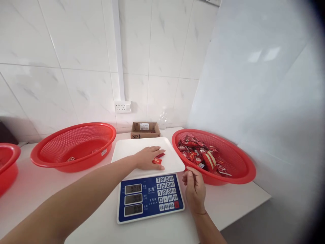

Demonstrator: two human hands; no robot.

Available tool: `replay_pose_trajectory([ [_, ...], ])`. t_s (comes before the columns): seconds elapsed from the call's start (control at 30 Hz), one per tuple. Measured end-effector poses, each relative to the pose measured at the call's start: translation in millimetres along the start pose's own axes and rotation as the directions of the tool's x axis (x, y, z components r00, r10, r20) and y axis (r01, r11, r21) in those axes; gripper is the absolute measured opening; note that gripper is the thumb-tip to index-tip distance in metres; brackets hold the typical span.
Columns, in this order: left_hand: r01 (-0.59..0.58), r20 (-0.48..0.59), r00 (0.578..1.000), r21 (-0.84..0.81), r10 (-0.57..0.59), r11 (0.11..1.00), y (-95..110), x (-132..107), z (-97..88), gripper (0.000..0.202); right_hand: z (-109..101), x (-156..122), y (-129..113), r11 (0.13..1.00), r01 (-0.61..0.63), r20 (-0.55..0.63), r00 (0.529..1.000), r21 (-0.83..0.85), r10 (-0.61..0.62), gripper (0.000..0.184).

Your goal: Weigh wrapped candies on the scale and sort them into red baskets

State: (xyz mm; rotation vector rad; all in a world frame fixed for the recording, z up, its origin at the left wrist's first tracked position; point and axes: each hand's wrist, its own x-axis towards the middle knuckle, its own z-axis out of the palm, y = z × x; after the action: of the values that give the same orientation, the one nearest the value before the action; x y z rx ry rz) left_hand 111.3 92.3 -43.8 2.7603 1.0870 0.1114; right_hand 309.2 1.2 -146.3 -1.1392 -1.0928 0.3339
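My left hand (148, 157) lies on the white platter (132, 149) of a digital scale (149, 198), fingers around small red packets (157, 160). My right hand (194, 188) hovers just right of the scale's blue keypad, beside the rim of the right red basket (241, 169), with its fingers curled loosely and nothing visible in them. That basket holds several red snack packets (200, 154).
A large red basket (76, 144) at the left holds a packet or two. Another red basket (7, 162) shows at the far left edge. A small cardboard box (145, 130) and a clear bottle (163, 120) stand against the tiled wall. The counter ends at the right.
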Motion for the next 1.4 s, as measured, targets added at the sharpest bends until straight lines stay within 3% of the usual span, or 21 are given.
replay_pose_trajectory([
  [0.13, 0.011, -0.092, 0.996, 0.058, -0.006, 0.998, 11.4, 18.5, 2.8, 0.065, -0.5, 0.4, 0.9, 1.000, -0.006, 0.012, 1.000, 0.004, 0.005, 0.032],
  [0.37, 0.165, -0.175, 0.973, 0.061, -0.152, 0.984, 8.7, 24.1, 3.0, 0.047, -1.2, 0.3, 0.2, 1.000, -0.019, 0.008, 1.000, -0.006, 0.019, 0.032],
  [0.8, 0.365, -0.320, 0.876, -0.048, -0.361, 0.930, -25.8, -8.7, -13.3, 0.031, -1.2, -0.4, 1.4, 1.000, -0.017, 0.021, 1.000, -0.004, 0.017, 0.034],
  [0.93, 0.480, -0.393, 0.793, -0.068, -0.466, 0.874, -51.5, -35.7, -39.5, 0.034, -1.5, -0.4, 1.2, 1.000, -0.007, 0.031, 1.000, 0.010, 0.006, 0.032],
  [1.1, 0.663, -0.479, 0.630, -0.079, -0.612, 0.744, -92.9, -93.0, -81.7, 0.039, -0.8, 0.2, 0.5, 1.000, -0.014, 0.031, 0.999, 0.001, 0.014, 0.032],
  [1.23, 0.789, -0.429, 0.495, -0.143, -0.756, 0.598, -118.3, -140.2, -86.7, 0.041, -0.7, 0.5, 2.0, 1.000, -0.005, 0.036, 0.999, -0.001, 0.005, 0.031],
  [1.3, 0.800, -0.378, 0.479, -0.184, -0.792, 0.571, -125.7, -157.0, -78.6, 0.044, -0.7, 0.4, 2.6, 1.000, 0.011, 0.040, 0.999, -0.002, -0.011, 0.030],
  [1.4, 0.764, -0.362, 0.493, -0.255, -0.791, 0.592, -129.2, -171.9, -63.3, 0.046, -0.6, -0.1, 2.6, 1.000, 0.027, 0.055, 0.998, -0.003, -0.026, 0.030],
])
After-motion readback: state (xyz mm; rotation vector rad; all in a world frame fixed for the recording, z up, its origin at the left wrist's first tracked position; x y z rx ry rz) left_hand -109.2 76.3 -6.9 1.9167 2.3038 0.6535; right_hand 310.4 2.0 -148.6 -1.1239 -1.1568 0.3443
